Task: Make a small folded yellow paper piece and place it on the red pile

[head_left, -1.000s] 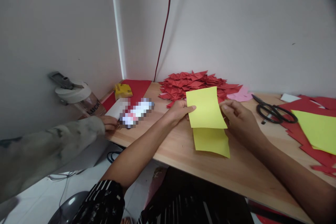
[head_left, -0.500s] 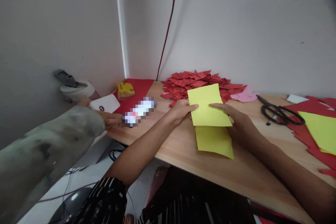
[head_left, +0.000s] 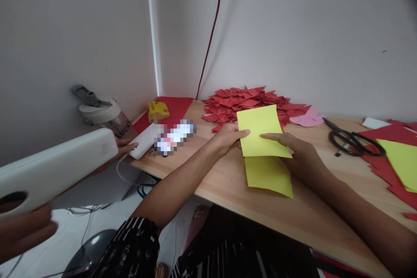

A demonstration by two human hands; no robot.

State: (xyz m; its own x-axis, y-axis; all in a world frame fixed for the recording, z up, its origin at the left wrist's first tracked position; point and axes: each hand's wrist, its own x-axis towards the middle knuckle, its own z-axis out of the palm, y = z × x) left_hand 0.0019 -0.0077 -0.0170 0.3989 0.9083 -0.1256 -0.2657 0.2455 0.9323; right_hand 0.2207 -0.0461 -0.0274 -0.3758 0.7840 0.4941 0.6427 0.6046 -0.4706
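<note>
Above the wooden table, both hands hold a yellow sheet of paper point(head_left: 259, 124) with a crosswise bend; its lower, darker part hangs toward the table edge. My left hand point(head_left: 228, 137) pinches the left edge, thumb on top and fingers mostly hidden behind. At the right edge, my right hand point(head_left: 299, 152) grips the sheet, one digit lying across its face and the other fingers partly hidden behind the paper. Behind the sheet rises a pile of folded red paper pieces point(head_left: 234, 100), partly covered by it.
On the table point(head_left: 208, 173), black scissors point(head_left: 353, 141) lie at right beside red paper point(head_left: 378, 160) and another yellow sheet point(head_left: 399, 160). A pink paper piece point(head_left: 308, 118) and a phone point(head_left: 176, 137) lie nearby. At left, another person's hands hold a white device point(head_left: 65, 165) and a white power bank point(head_left: 145, 141).
Another person's sleeved arm has drawn back at left, and a large white device has come into view there. The white power bank has shifted toward the phone. My hands keep nearly the same hold.
</note>
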